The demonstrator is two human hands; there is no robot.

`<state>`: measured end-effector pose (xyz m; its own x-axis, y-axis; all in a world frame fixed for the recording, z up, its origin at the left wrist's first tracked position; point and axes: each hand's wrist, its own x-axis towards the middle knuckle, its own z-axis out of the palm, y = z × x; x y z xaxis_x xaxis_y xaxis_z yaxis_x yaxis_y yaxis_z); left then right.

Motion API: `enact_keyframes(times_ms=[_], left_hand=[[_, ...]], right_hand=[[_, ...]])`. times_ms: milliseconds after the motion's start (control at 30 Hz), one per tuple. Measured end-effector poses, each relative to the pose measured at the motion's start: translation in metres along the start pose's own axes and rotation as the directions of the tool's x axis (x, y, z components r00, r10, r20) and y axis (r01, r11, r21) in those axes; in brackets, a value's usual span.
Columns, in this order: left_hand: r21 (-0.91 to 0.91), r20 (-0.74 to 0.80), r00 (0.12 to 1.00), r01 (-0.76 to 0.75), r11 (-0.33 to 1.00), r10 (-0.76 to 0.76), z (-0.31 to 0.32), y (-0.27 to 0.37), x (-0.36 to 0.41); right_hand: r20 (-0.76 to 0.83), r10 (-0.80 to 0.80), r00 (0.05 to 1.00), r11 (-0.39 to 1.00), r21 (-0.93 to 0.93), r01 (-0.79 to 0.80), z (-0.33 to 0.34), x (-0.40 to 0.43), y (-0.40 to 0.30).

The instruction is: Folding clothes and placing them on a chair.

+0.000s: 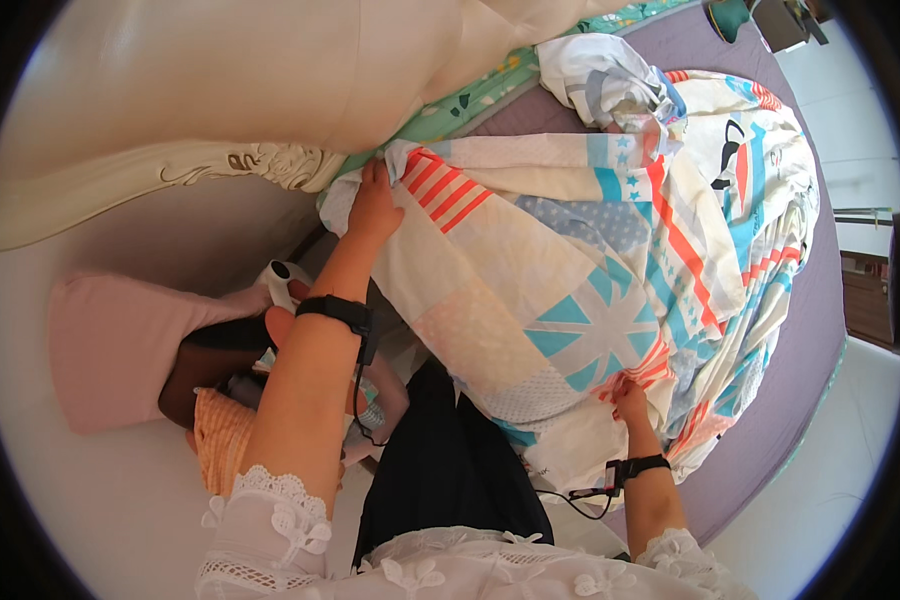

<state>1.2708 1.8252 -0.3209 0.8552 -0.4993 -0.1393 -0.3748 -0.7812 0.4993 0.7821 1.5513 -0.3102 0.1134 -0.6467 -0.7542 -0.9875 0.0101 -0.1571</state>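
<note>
A patchwork-print duvet cover, white with red stripes, turquoise shapes and stars, spreads in loose folds over the bed in front of me. My left hand grips its upper left corner near the headboard. Lower right, my right hand pinches a bunched red-striped part of the same cloth. Between the two hands the fabric lies fairly flat, while it heaps up in creases farther right. Whether anything is inside the cover cannot be seen.
A cream padded headboard with a carved frame rises at upper left. A purple mattress cover shows around the bedding. Beside the bed, under my left arm, stand a pink cloth-covered item and an orange checked cloth. A crumpled white cloth lies beyond.
</note>
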Motion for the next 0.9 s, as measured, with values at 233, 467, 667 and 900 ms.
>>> enact_keyframes(times_ms=[233,467,667,900], left_hand=[[0.006,-0.126,0.985,-0.117,0.993,0.117,0.008,0.000,-0.004],[0.124,-0.240,0.941,0.272,0.954,-0.237,-0.007,0.009,0.005],[0.013,-0.399,0.890,0.243,0.970,-0.218,-0.014,-0.022,-0.003],[-0.777,-0.033,0.750,0.397,0.489,-0.661,-0.001,-0.043,-0.003]], right_hand=[[-0.047,0.012,0.999,0.971,-0.238,-0.023,0.015,0.013,0.053],[0.132,-0.182,0.974,0.939,-0.272,0.212,-0.024,-0.015,-0.049],[-0.025,-0.554,0.832,0.758,0.398,0.516,-0.033,0.003,-0.178],[0.118,-0.440,0.890,0.489,0.863,0.127,-0.006,0.058,-0.318]])
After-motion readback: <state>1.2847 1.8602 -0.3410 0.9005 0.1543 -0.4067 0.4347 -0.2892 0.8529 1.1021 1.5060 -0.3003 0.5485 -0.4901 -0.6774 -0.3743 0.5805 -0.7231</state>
